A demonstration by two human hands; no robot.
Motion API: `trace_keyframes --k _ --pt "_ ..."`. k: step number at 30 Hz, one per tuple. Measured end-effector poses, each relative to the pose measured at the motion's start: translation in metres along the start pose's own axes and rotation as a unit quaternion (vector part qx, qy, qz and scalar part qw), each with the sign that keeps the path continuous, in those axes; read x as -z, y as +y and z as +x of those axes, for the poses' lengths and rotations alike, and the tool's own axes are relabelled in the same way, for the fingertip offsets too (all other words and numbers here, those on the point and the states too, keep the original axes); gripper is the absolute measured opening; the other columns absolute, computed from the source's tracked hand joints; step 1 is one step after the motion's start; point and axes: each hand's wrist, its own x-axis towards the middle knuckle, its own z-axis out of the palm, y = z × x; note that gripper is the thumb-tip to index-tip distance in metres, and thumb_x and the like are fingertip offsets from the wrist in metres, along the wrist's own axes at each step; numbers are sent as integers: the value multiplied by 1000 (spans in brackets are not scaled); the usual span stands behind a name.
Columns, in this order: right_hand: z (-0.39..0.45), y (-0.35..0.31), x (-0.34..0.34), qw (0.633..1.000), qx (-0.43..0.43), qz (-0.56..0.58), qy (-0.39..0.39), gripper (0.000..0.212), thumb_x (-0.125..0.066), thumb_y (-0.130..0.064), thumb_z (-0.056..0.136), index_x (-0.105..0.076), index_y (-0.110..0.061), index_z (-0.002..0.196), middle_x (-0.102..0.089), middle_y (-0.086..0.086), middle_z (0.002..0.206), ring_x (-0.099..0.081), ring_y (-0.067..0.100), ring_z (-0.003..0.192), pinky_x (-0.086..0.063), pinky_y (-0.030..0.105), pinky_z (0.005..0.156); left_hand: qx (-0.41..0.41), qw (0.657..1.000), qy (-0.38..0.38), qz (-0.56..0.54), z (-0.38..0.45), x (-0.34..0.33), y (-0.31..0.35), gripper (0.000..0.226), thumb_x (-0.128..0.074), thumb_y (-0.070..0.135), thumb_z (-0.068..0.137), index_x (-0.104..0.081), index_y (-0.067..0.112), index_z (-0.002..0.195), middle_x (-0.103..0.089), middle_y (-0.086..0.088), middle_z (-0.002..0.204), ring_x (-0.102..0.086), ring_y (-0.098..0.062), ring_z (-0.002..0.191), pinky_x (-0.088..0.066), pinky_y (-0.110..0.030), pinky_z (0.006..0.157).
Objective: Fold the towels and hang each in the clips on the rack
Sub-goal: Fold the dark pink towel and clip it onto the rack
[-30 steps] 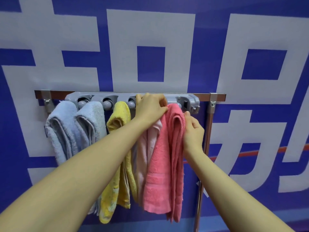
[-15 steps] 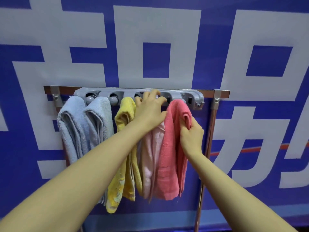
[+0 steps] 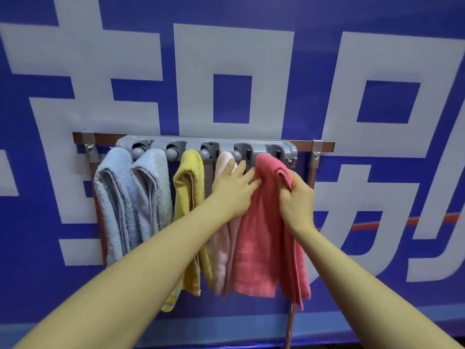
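Note:
A grey clip rack (image 3: 251, 143) is fixed to a brown bar on the wall. Five folded towels hang from it: two pale blue towels (image 3: 114, 197) (image 3: 153, 187) at the left, a yellow towel (image 3: 188, 187), a light pink towel (image 3: 222, 250), and a coral towel (image 3: 264, 235) under the rightmost clip. My left hand (image 3: 232, 190) lies with straight fingers against the coral towel's upper left edge, covering the top of the light pink one. My right hand (image 3: 297, 200) pinches a fold of the coral towel near its top right.
The brown bar (image 3: 105, 136) sits on metal brackets (image 3: 316, 152), with a thin upright pole (image 3: 289, 326) below the right end. A blue banner with large white characters (image 3: 234, 51) covers the wall behind. A small hook (image 3: 292, 161) juts from the rack's right end.
My left hand has dropped from the rack's clips to the coral towel's left edge, fingers now straight. My right hand stays on the towel's right fold. The view has shifted slightly.

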Motion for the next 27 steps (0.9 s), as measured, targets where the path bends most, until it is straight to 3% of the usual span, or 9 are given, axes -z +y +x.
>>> trace_keyframes --k 6,8,10,12,18,20,22,24,27 --pt "3 2 13 1000 17 -9 6 25 -50 -26 95 -65 -26 116 -72 -1 96 -65 22 87 -53 41 77 -11 1000 5 14 13 1 10 54 -29 40 99 -14 25 149 -17 -5 156 -9 -34 142 -3 -50 114" --pt "3 4 14 1000 5 -8 -2 22 -49 -25 96 -66 -22 109 -69 -3 85 -63 19 76 -52 39 71 -2 999 36 -1 9 -5 11 52 -38 38 96 -28 23 145 -30 -6 150 -24 -32 137 -11 -48 111" --pt "2 5 11 1000 -3 2 -8 15 -49 -21 95 -64 -21 91 -59 -10 67 -52 7 59 -44 34 61 23 995 95 -24 3 -6 8 43 -56 32 85 -56 18 125 -58 -8 122 -53 -29 112 -26 -44 96" --pt "1 1 7 1000 -2 20 -4 16 -50 -17 95 -59 -23 83 -49 -13 58 -46 2 51 -36 29 58 42 989 134 -41 1 -7 3 36 -50 27 80 -65 14 110 -66 -6 106 -62 -27 93 -30 -40 85" --pt "7 -13 -10 999 33 24 6 29 -52 -25 96 -64 -27 122 -70 -1 79 -54 3 60 -47 26 65 86 983 144 -72 4 2 -11 48 -36 29 82 -67 10 113 -68 -4 114 -65 -22 96 -29 -39 88" --pt "10 -12 -17 999 32 25 6 30 -52 -28 96 -62 -29 124 -73 3 89 -64 18 73 -52 33 72 105 981 150 -60 7 6 -16 49 -36 29 83 -63 14 121 -65 -1 121 -63 -23 102 -26 -39 90" --pt "13 -9 -23 999 32 22 11 31 -53 -28 96 -62 -29 125 -74 5 94 -67 26 83 -53 40 75 84 988 117 -62 15 5 -20 49 -34 27 92 -42 19 140 -43 0 145 -44 -26 127 -19 -42 102" --pt "16 -5 -26 999 30 26 11 31 -54 -28 95 -62 -29 125 -74 3 94 -67 24 83 -53 37 75 79 991 63 -87 24 5 -24 51 -31 28 97 -24 23 147 -23 3 155 -24 -27 138 -12 -45 109" --pt "13 2 -29 999 28 31 -5 27 -54 -28 95 -65 -26 120 -72 3 86 -64 20 74 -52 35 70 64 994 53 -74 26 4 -25 53 -30 31 97 -20 21 149 -23 4 155 -22 -26 139 -12 -46 109"
